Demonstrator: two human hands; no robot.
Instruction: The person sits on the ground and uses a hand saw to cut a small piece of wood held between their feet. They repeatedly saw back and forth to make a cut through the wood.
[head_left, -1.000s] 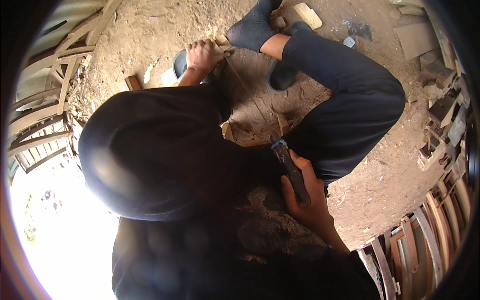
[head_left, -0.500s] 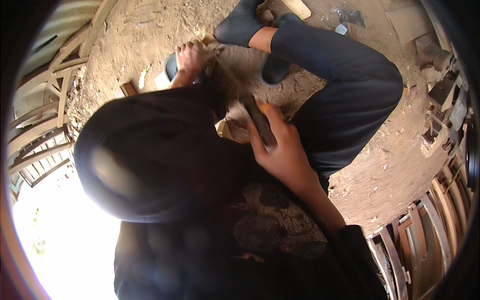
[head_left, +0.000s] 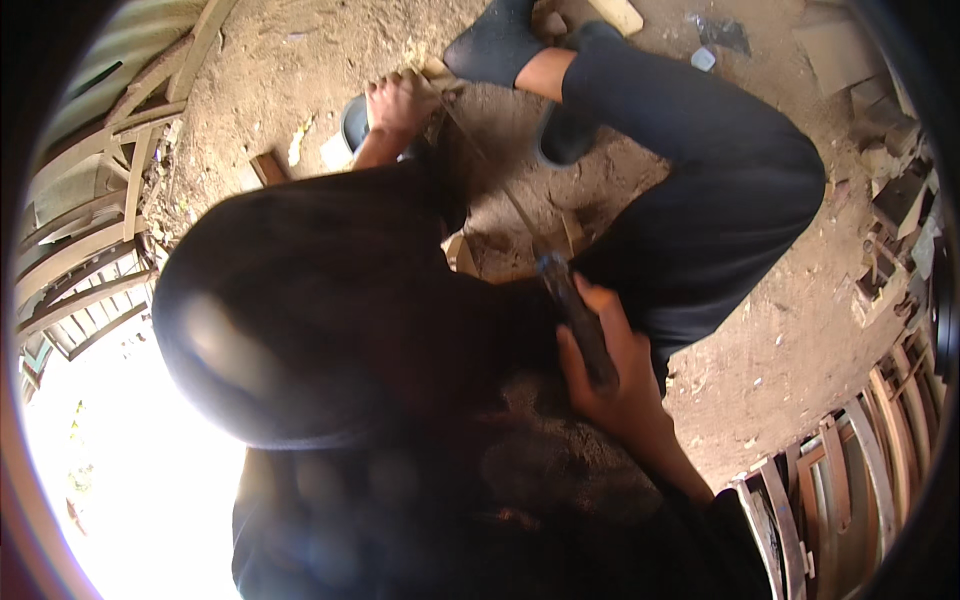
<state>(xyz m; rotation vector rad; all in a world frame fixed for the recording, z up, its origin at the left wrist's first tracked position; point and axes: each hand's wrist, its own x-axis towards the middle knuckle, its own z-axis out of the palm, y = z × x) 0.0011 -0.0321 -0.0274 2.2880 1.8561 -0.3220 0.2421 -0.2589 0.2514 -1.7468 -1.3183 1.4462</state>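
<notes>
My right hand [head_left: 615, 375] is wrapped around the dark straight handle [head_left: 590, 340] of a long, thin-bladed tool. Its narrow blade [head_left: 520, 212] runs forward and left from the handle, and motion smears part of it. The blade's far end reaches a small pale piece of wood [head_left: 436, 68] beside my dark-socked foot [head_left: 495, 45]. My left hand [head_left: 400, 104] is closed over that wood, fingers bent, which hides much of it. Whether the blade is a saw or a file cannot be made out.
Dark slippers [head_left: 568, 135] lie on the dirt floor [head_left: 740, 390] near my foot. A pale board [head_left: 618, 14] is at the top. Scrap wood [head_left: 885, 255] lines the right side, slatted timber [head_left: 830, 480] the lower right, and a wooden frame [head_left: 135, 185] stands at left.
My right hand has drawn the tool back toward my body and to the right, exposing more blade. My left hand stays on the wood; the whole view has shifted slightly.
</notes>
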